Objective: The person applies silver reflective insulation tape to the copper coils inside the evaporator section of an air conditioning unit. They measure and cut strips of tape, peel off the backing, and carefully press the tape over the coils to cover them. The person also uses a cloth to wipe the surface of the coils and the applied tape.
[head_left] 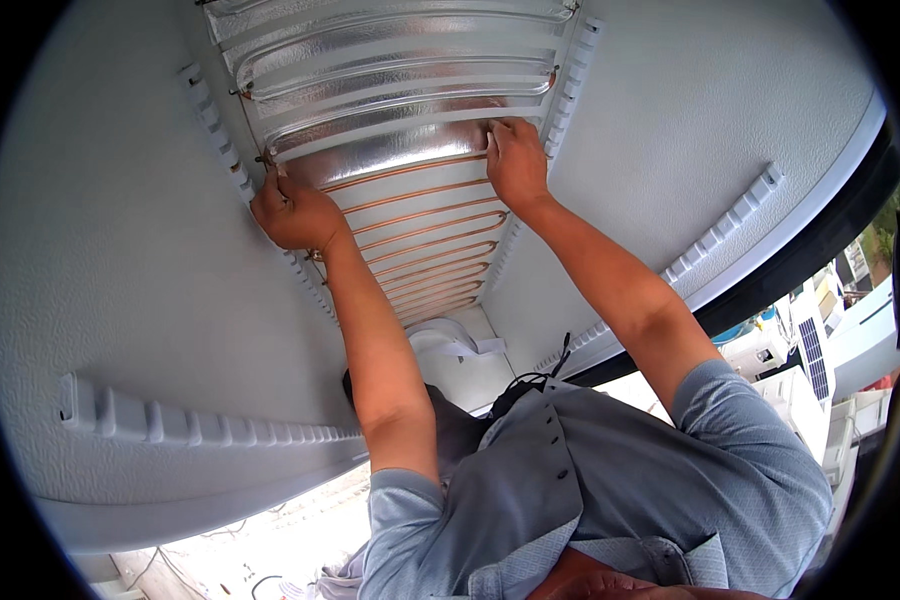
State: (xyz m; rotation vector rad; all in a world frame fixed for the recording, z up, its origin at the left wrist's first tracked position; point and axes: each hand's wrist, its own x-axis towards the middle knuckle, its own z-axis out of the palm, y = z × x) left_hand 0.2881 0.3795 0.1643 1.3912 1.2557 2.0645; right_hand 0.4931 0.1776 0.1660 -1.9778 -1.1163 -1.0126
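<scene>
- At the far left, a pale textured side wall [100, 270] carries a white notched rail [190, 425] low down, and a second notched rail [213, 135] runs beside the back panel.
- The left hand [298, 215] is at the left end of a shiny foil strip [395, 150], its thumb and forefinger drawn close together; the knuckles hide the tips, so I cannot tell whether foil is pinched between them.
- The foil strip lies between the two hands, its long axis running crosswise from one to the other, rising slightly toward the right. From the left fingers it extends rightward; from the right fingers, leftward. Neither hand is clearly nearer, since each is at its own end.
- Above the strip are foil-backed tube loops [400, 65]; below it, bare copper tubes [420, 211] run roughly parallel to its length.
- Farther down, a loose white band [460, 342] lies at the cabinet's end.
- The right hand [518, 165] is at the strip's right end, fingers curled together and thumb against the foil.
- Beyond it are another notched rail [574, 90] and the right side wall [690, 110].
</scene>
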